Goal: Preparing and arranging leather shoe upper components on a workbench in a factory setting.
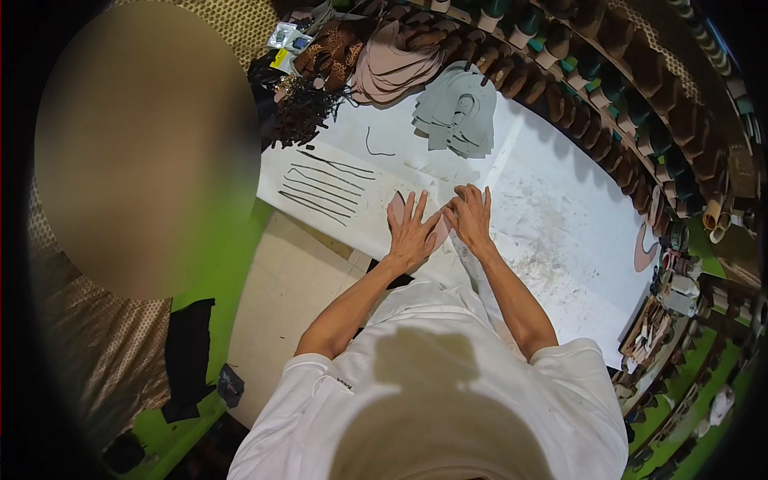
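A pink curved shoe-upper piece (442, 230) lies near the front edge of the white table, partly hidden under my left hand (410, 232). That hand rests flat over it with fingers spread. Close to its right side, my right hand (470, 216) has its fingers bent, with thumb and forefinger together at the piece's edge. What they pinch, if anything, is too small to tell. To the left, several thin dark cords (324, 190) lie in rough rows. A single bent cord (378, 150) sits beyond them.
Stacks of grey cut pieces (460, 112) and pink cut pieces (396, 64) lie at the far side, beside a dark heap of small parts (300, 112). Racks of brown shoes (584, 120) curve around the right. Another pink piece (645, 248) lies at the right edge.
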### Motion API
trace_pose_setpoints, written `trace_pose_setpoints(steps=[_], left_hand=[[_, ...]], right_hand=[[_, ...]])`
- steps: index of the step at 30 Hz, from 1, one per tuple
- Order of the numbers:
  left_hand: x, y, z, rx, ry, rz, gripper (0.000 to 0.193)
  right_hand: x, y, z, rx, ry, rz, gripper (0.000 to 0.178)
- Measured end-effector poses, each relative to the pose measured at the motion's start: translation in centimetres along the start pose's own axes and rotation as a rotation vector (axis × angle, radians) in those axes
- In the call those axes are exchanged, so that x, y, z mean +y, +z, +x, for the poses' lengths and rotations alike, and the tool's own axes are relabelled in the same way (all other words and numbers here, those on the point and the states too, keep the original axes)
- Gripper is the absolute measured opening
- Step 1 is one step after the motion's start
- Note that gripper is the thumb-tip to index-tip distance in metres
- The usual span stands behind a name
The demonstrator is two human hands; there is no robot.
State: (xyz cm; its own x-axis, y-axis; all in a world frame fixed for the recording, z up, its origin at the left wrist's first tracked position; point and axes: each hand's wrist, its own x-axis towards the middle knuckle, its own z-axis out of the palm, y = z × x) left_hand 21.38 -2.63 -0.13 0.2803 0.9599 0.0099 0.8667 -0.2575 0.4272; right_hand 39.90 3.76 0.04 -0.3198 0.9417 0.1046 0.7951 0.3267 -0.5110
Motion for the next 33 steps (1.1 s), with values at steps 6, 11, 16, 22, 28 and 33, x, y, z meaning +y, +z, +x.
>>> trace_pose_setpoints(steps=[6,11,16,22,28,33], left_hand=[[-0.1,0.0,0.1,-0.061,-0.010,0.035,0.055],[0.1,0.0,0.3,-0.039,0.000,0.016,0.053],[0.2,-0.3,0.6,-0.077,-0.015,0.010,0.050],[0.3,-0.5,1.1,-0.078,0.004,0.025,0.052],[0.3,-0.3,1.3,-0.088,-0.010,0.032,0.053],[0.5,-0.1,1.5,-0.079,-0.018,0.013,0.052]], right_hand=[[0.0,-0.6,-0.2,-0.007,0.044,0.000,0.020],[1.6,-0.1,-0.5,0.002,0.051,0.119,0.021],[1.4,-0.2,-0.5,-0.011,0.082,0.133,0.021],[1.4,-0.3,-0.2,-0.016,0.097,0.111,0.020],[1.3,-0.3,0.2,0.005,0.114,0.138,0.017],[1.5,-0.4,0.7,0.005,0.104,0.087,0.022]])
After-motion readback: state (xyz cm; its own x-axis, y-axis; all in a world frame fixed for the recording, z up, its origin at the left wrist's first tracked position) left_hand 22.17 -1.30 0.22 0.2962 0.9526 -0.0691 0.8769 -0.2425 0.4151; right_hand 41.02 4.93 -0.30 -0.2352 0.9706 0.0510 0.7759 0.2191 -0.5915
